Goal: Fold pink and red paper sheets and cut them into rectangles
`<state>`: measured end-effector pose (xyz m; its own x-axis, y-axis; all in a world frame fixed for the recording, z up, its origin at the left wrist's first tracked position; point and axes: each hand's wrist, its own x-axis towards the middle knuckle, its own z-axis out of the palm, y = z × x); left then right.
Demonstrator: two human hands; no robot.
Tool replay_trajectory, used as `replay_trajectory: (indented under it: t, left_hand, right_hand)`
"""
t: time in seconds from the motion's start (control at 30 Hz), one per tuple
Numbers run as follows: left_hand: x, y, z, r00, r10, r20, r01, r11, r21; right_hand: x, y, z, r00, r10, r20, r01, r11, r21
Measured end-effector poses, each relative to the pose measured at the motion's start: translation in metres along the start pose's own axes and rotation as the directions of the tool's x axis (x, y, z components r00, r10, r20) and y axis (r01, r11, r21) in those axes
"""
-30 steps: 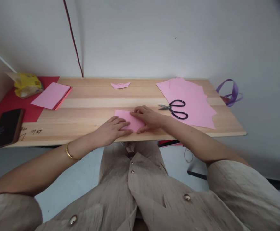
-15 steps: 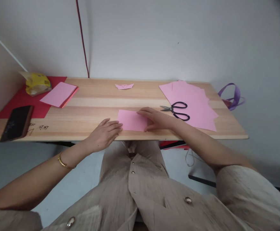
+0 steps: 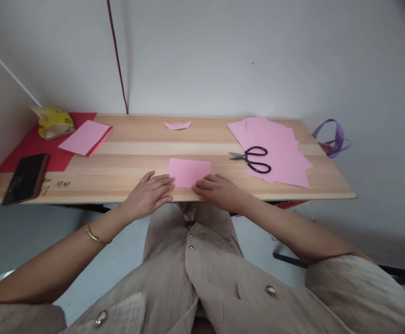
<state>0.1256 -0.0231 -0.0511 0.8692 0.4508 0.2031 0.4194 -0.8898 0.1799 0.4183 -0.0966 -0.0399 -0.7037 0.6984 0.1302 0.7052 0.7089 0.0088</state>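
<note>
Pink paper rectangle (image 3: 187,171) lies flat, seemingly not yet shaped, by the bench's (image 3: 133,150) near edge, left grip (image 3: 149,194) spread, right grip (image 3: 219,190) impossible to tell, one folded paper piece (image 3: 178,125) apparently done at the far edge.

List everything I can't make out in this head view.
All in the head view:
Pink sheet: lower right corner, covered by the right hand; part of its left edge, under the fingers of the left hand.
Dark device: marks on its face, too small and faint.
Yellow packet: printing, too small and blurred.
Red thing: mostly hidden by the table and right forearm.
</note>
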Motion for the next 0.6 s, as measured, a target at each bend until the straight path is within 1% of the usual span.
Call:
replay_trajectory:
  t: [0.13,0.27,0.37,0.47,0.53,0.57,0.6]
  left_hand:
    - [-0.001,0.0,0.001,1.0,-0.009,-0.011,0.009,1.0,-0.004]
    - [-0.001,0.0,0.0,1.0,-0.017,-0.023,0.017,1.0,-0.027]
    - [-0.001,0.001,0.0,0.999,-0.025,-0.027,0.024,0.999,-0.042]
    - [-0.004,0.005,-0.001,0.999,-0.023,-0.044,0.021,0.999,-0.039]
    - [-0.006,0.008,-0.004,0.998,-0.022,-0.057,0.02,0.999,-0.035]
    - [-0.006,0.009,-0.007,0.998,-0.029,-0.06,0.027,0.999,-0.034]
    - [-0.004,0.01,-0.01,0.997,-0.043,-0.061,0.041,0.999,-0.033]
  right_hand:
    - [-0.023,-0.002,0.003,0.992,0.119,-0.04,-0.118,0.993,0.022]
    - [-0.04,-0.004,0.002,0.969,0.235,-0.071,-0.232,0.972,0.046]
    - [-0.045,-0.006,-0.001,0.962,0.262,-0.082,-0.259,0.965,0.04]
    - [-0.05,-0.002,-0.003,0.951,0.292,-0.097,-0.281,0.953,0.113]
    - [-0.057,0.008,-0.006,0.926,0.357,-0.12,-0.332,0.925,0.187]
    - [-0.061,0.015,-0.007,0.906,0.401,-0.135,-0.368,0.905,0.214]
    - [-0.067,0.023,-0.008,0.877,0.455,-0.156,-0.417,0.881,0.224]
